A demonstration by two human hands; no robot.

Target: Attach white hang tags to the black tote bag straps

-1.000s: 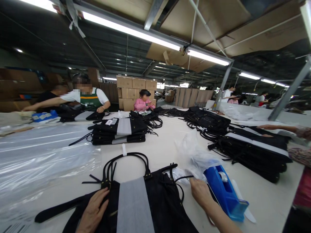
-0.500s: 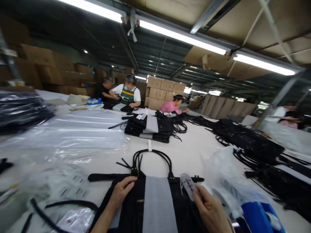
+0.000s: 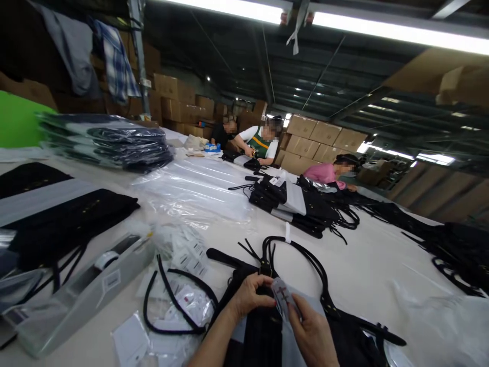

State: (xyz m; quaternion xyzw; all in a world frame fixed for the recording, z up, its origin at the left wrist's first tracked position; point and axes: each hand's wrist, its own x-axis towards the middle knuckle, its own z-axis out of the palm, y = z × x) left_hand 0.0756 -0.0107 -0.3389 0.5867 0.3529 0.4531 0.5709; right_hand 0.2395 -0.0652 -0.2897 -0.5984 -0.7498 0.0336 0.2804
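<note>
A black handbag [image 3: 263, 331] lies in front of me on the white table, with a pale grey strip down its middle. Its looped black handles [image 3: 313, 260] point away from me, with a white wrap at the top. My right hand [image 3: 313, 331] pinches a small pale grey tag-like bundle [image 3: 281, 293] with dark reddish marks, above the bag. Close to the bundle's left edge is my left hand [image 3: 250, 295], thumb and forefinger apart; whether it touches the bundle is unclear. The bag's lower part is hidden by my hands and the frame edge.
Black straps [image 3: 173, 300] lie over clear plastic packets to the left, beside a clear tray [image 3: 87, 295]. Further off are plastic sheets [image 3: 202, 188], a wrapped stack [image 3: 107, 140] and piled black bags [image 3: 294, 199]. Co-workers [image 3: 260, 140] are at the far side.
My view has swung left. My left hand has left the bag's top edge and come to the bundle. My right hand has brought the bundle in over the bag's middle.
</note>
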